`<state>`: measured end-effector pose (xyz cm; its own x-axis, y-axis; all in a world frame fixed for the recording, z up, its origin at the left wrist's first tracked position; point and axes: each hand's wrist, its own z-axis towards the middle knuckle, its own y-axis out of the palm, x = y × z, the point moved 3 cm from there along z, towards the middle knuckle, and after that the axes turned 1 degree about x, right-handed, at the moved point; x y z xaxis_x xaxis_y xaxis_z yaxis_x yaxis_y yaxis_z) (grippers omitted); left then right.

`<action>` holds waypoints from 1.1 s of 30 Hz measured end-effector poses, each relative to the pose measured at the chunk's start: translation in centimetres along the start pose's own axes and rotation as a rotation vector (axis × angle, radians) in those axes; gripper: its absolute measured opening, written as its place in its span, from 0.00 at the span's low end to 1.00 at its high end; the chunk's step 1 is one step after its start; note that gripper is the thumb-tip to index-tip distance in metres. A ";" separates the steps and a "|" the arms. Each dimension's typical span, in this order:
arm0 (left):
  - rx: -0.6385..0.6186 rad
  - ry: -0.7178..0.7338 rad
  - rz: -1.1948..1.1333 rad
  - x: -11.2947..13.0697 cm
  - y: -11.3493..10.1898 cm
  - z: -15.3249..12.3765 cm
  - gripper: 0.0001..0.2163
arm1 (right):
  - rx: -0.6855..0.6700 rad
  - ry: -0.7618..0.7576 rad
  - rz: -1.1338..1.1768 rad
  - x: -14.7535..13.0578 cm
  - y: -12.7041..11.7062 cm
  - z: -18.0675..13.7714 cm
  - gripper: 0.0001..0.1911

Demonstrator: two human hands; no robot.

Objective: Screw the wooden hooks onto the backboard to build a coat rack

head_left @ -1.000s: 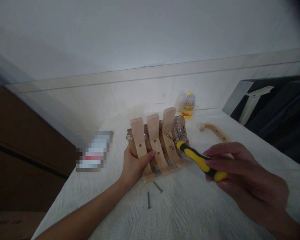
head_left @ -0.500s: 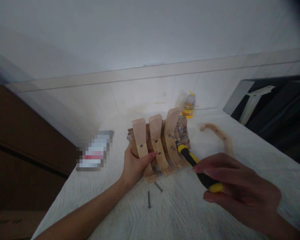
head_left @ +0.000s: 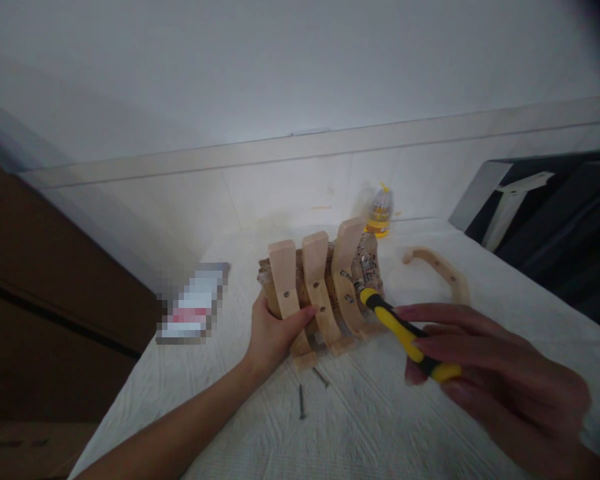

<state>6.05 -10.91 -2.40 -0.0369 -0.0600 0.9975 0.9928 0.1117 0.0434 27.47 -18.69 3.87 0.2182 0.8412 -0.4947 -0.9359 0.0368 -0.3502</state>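
Observation:
Several curved wooden pieces stand side by side, the middle one (head_left: 316,257) and the right one (head_left: 349,243) among them, against a brown, plastic-wrapped base (head_left: 370,263). My left hand (head_left: 273,333) is closed around the left end, thumb across the front. Pinched in the fingers of my right hand (head_left: 510,373) is a yellow and black screwdriver (head_left: 405,337). Its metal shaft points up-left to the right wooden piece, near the upper of two screws there; exact contact I cannot tell. Two loose screws, one upright in view (head_left: 301,403) and one slanted (head_left: 321,378), lie on the cloth.
A loose curved wooden piece (head_left: 437,262) lies on the white cloth (head_left: 220,433) to the right. A clear container with a yellow base and label (head_left: 379,213) stands by the wall. At left lies a blurred-out flat object (head_left: 195,303). Dark panels (head_left: 555,227) border the right side.
My right hand has shifted slightly right, and its fingers have loosened and turned along the screwdriver handle, which shows more yellow now. The left hand keeps its hold; the view has drifted a little.

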 end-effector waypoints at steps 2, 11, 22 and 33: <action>-0.011 -0.001 -0.006 0.0 0.0 0.0 0.24 | 0.039 -0.028 -0.035 0.0 0.0 0.2 0.22; 0.004 0.009 -0.005 0.0 0.1 -0.1 0.23 | 0.135 0.007 0.013 -0.3 -0.2 0.0 0.23; 0.000 0.024 -0.006 -0.2 -0.1 0.1 0.24 | -0.076 0.034 0.087 0.3 0.2 -0.3 0.22; -0.019 0.029 -0.040 -0.3 0.1 0.0 0.24 | 0.136 -0.105 -0.096 0.0 -0.1 0.2 0.23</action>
<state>6.13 -10.88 -2.65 -0.0737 -0.0933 0.9929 0.9926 0.0898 0.0821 27.49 -18.61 4.04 0.2846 0.8818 -0.3761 -0.9425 0.1858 -0.2778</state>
